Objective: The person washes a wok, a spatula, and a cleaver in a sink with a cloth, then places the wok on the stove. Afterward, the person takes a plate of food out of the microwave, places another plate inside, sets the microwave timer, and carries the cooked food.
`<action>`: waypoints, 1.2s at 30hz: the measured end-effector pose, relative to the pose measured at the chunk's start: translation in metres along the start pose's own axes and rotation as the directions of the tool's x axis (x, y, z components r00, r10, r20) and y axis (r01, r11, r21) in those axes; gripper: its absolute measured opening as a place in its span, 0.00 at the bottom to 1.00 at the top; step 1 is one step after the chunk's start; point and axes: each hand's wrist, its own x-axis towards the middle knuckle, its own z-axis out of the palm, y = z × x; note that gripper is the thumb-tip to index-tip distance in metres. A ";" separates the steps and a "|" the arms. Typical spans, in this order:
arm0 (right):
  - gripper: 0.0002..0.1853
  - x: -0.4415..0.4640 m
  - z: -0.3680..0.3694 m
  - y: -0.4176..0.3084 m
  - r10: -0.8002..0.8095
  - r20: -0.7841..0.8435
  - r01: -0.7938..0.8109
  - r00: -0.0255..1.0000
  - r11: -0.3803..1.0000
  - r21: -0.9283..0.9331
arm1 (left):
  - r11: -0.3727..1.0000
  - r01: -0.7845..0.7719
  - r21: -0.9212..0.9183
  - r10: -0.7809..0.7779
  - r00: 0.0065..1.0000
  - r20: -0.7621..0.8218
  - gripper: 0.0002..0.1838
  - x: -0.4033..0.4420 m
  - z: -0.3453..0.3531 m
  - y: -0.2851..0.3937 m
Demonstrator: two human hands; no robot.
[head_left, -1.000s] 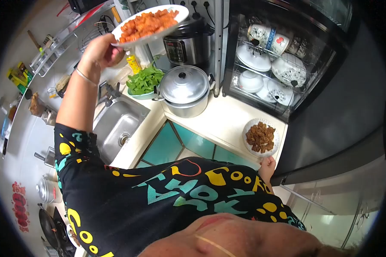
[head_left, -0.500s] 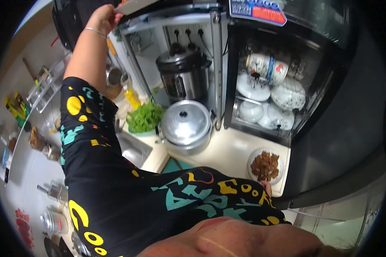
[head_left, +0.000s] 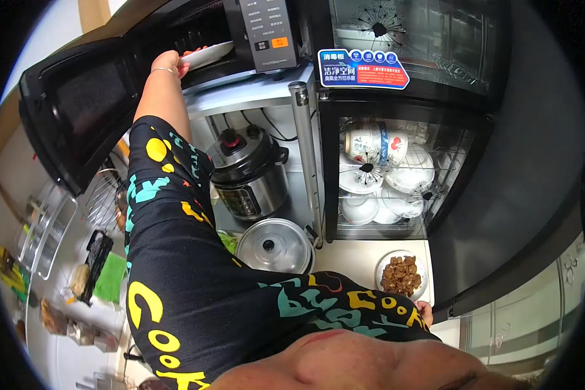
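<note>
My left hand (head_left: 168, 63), with a thin bracelet at the wrist, reaches up into the open microwave (head_left: 266, 32). Its fingers are closed on the rim of a white plate (head_left: 208, 56), which is partly inside the oven. The microwave door (head_left: 78, 110) hangs wide open to the left. Low on the right, my right hand (head_left: 424, 313) is by the counter's edge, just below a white plate (head_left: 422, 270) of brown meat pieces (head_left: 401, 276). The sleeve covers most of that hand, so its grip is unclear.
Under the microwave shelf stand a pressure cooker (head_left: 250, 175) and a lidded steel pot (head_left: 273, 247). A glass-fronted dish cabinet (head_left: 403, 175) with bowls is to the right. A metal post (head_left: 305, 149) rises between them. Leafy greens (head_left: 227, 242) show beside the pot.
My view has swung up and left, bringing the open microwave into sight. The white plate in my left hand now reaches into it. My right hand shows slightly lower beside the meat plate.
</note>
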 end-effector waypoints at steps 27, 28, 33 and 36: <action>0.05 0.033 0.018 -0.028 -0.327 0.213 0.365 0.920 0.916 -0.169 | -0.259 -0.615 0.745 0.827 -0.539 -0.157 0.16 -0.215 -0.068 0.016; 0.04 0.030 0.023 -0.044 -0.295 0.187 0.334 0.937 0.913 -0.236 | -0.021 -0.693 0.721 0.795 -0.449 -0.408 0.12 -0.245 -0.077 -0.002; 0.06 0.039 0.031 -0.091 -0.520 0.312 0.588 0.796 0.787 -0.189 | 0.066 -0.390 0.918 0.838 -0.478 -0.264 0.13 -0.257 -0.233 -0.011; 0.06 0.044 0.038 -0.098 -0.499 0.355 0.577 0.791 0.800 -0.162 | 0.749 -0.659 0.073 0.607 0.636 -0.477 0.17 -0.160 -0.330 -0.020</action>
